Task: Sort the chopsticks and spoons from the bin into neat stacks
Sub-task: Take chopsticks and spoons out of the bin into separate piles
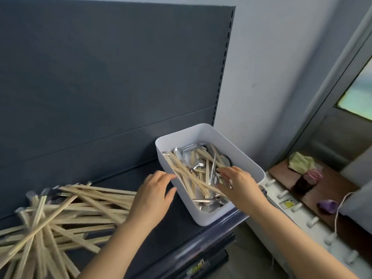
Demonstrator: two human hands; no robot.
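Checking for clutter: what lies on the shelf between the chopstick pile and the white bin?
Only the left hand, resting on the dark shelf between chopstick pile and white bin, per the head view.

Your bin point(203, 135) sits on the shelf point(153, 230) near its right end, just before the back panel point(100, 77). Inside it chopsticks point(187, 174) lie tangled with spoons point(198, 165). Well to its left, a heap of chopsticks point(60, 214) lies on the shelf. Your left hand point(155, 192) rests at the bin's left wall; your right hand point(237, 182) is in the bin, over the cutlery.
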